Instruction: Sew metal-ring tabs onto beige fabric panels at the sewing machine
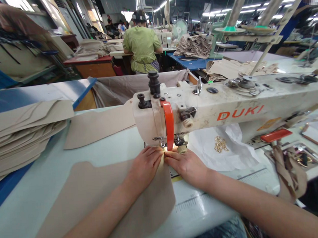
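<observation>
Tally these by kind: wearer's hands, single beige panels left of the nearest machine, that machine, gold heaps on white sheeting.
Left hand and right hand: 2
Front panel and rear panel: 2
Sewing machine: 1
Gold heap on white sheet: 1
Total: 6

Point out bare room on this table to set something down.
Bare tabletop lies between the fabric stack and fabric panel, and along the near edge right of that panel. Crowded: under the machine head, where the left hand and right hand sit.

Pale green fan (180, 28), person in green (142, 46), red-topped table (95, 69)
</observation>
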{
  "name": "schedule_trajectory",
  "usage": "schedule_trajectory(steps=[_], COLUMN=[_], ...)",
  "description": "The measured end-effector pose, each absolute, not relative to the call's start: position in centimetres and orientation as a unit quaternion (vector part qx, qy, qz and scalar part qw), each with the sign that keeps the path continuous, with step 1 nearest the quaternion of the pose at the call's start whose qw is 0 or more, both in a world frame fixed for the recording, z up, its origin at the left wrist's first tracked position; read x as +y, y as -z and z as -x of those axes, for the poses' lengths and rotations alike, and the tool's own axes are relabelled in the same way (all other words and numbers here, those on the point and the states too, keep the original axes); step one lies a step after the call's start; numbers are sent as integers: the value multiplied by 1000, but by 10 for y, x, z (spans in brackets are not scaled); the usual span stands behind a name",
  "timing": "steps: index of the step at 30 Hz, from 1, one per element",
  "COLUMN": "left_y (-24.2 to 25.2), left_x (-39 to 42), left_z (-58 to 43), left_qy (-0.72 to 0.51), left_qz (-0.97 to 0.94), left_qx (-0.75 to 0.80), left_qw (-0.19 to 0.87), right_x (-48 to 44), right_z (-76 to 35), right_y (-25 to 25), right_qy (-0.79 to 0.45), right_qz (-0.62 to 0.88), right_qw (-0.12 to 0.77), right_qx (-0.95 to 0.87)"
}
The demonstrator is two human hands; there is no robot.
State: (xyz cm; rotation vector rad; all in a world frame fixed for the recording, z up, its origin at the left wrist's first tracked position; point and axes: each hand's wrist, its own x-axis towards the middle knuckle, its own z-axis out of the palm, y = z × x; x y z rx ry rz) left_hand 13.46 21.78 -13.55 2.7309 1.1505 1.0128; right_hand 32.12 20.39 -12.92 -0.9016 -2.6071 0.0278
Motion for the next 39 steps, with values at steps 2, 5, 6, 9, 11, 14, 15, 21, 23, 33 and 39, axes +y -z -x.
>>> schedule_trajectory(steps=[2,5,6,9,11,14,15,21,23,33,39], left_y=[135,134,134,133,133,134,134,136,136,134,134], left_x=[220,222,223,223,223,222,222,222,222,216,212], left_z=[-135,-135,-134,-134,-134,-133,-133,-133,-133,-132,-127], left_qy=[-326,-324,-323,-324,-324,-320,-321,-331,-325,-291,-267], left_qz=[-870,-871,-872,-873,-871,-868,-868,-866,-867,-874,-887], left_qx=[369,369,367,364,370,379,380,376,376,389,377], left_qw=[1,-6,-10,-15,-13,-7,-7,2,9,12,-14], right_x=[205,207,207,207,206,206,205,203,202,198,197], right_z=[-321,-320,-320,-319,-319,-319,-319,-320,-321,-324,-324], right_y=[130,129,129,127,126,127,127,131,131,128,129], right_qy=[-22,-36,-38,-41,-48,-58,-60,-28,-14,9,7], right_qz=[325,333,334,338,339,336,335,337,336,267,267], right_qw=[183,168,165,160,160,175,182,199,197,217,202], right_qx=[-927,-927,-927,-926,-926,-924,-922,-920,-921,-939,-942])
